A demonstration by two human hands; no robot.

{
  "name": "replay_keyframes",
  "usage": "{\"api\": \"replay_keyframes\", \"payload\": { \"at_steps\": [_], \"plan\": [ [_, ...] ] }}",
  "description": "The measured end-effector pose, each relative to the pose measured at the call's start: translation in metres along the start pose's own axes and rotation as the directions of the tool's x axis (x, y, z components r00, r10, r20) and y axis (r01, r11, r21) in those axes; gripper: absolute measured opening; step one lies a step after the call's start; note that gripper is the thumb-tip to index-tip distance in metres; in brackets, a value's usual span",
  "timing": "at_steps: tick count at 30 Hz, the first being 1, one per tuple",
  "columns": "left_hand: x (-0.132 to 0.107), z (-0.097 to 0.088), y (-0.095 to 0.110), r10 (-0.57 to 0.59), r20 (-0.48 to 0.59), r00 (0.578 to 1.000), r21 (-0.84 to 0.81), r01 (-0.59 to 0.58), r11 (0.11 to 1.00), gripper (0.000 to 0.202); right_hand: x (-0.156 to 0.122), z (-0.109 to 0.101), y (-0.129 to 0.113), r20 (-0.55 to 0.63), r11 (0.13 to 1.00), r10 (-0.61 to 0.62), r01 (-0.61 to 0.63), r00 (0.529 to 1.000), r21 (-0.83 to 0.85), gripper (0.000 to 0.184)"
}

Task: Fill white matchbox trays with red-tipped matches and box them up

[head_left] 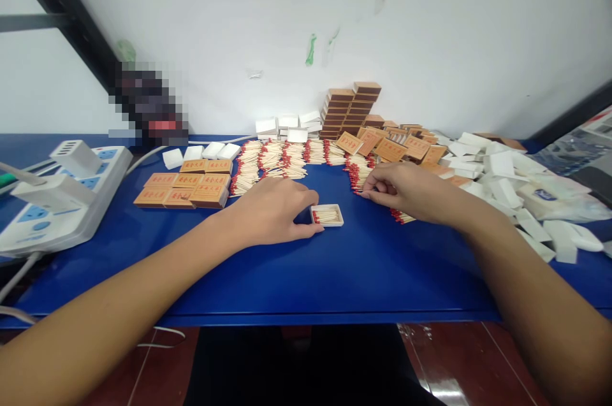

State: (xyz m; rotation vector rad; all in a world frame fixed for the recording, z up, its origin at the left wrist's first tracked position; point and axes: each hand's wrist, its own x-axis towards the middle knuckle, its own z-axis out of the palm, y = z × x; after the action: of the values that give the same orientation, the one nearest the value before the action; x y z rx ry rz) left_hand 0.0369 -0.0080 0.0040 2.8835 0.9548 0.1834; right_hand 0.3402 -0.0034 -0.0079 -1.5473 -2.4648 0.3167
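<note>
A small white matchbox tray (327,215) filled with red-tipped matches lies on the blue table (296,272). My left hand (275,211) rests beside it, thumb and forefinger pinching the tray's left end. My right hand (406,192) lies curled on a loose heap of red-tipped matches (358,173), fingers pinched on some of them. Rows of matches (282,160) lie behind my left hand.
Closed orange matchboxes (184,189) are lined up at the left, more are stacked against the wall (351,106) and scattered (396,148). Empty white trays (502,170) pile up at the right, others at the back (287,125). A white power strip (57,195) sits far left.
</note>
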Motion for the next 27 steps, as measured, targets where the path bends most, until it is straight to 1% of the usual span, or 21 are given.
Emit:
{"api": "replay_keyframes", "payload": {
  "at_steps": [3,6,8,10,13,15,18,23,27],
  "plan": [
    [0.000,0.001,0.000,0.003,-0.003,1.000,-0.001,-0.003,1.000,0.029,-0.003,-0.003,-0.015,-0.012,0.997,-0.020,0.021,1.000,0.068,0.032],
    [0.000,0.003,-0.001,0.008,-0.016,1.000,-0.009,-0.009,1.000,0.029,-0.005,-0.002,-0.034,-0.017,0.974,-0.063,0.066,0.998,0.219,0.034],
    [0.000,0.004,-0.002,0.020,-0.030,0.999,-0.020,-0.021,1.000,0.028,-0.005,0.003,-0.046,-0.024,0.949,-0.113,0.115,0.993,0.295,0.033],
    [0.000,0.005,-0.002,0.026,-0.036,0.999,-0.028,-0.027,0.999,0.029,-0.002,0.011,-0.056,-0.030,0.938,-0.152,0.154,0.988,0.310,0.032],
    [0.000,0.005,-0.002,0.014,-0.028,0.999,-0.029,-0.015,0.999,0.031,0.001,0.020,-0.065,-0.035,0.946,-0.174,0.177,0.984,0.270,0.029],
    [0.000,0.005,-0.002,0.012,-0.027,1.000,-0.029,-0.013,1.000,0.031,0.001,0.022,-0.066,-0.053,0.953,-0.172,0.180,0.984,0.244,0.027],
    [0.000,0.005,-0.003,0.022,-0.037,0.999,-0.028,-0.023,0.999,0.028,-0.001,0.018,-0.060,-0.073,0.962,-0.162,0.174,0.984,0.210,0.023],
    [0.000,0.005,-0.003,0.019,-0.034,0.999,-0.028,-0.020,0.999,0.027,-0.006,0.012,-0.048,-0.035,0.963,-0.191,0.194,0.981,0.186,0.019],
    [0.001,0.004,-0.002,0.001,-0.016,1.000,-0.033,-0.002,0.999,0.029,-0.004,0.017,-0.051,-0.025,0.962,-0.193,0.194,0.981,0.192,0.020]
  ]
}}
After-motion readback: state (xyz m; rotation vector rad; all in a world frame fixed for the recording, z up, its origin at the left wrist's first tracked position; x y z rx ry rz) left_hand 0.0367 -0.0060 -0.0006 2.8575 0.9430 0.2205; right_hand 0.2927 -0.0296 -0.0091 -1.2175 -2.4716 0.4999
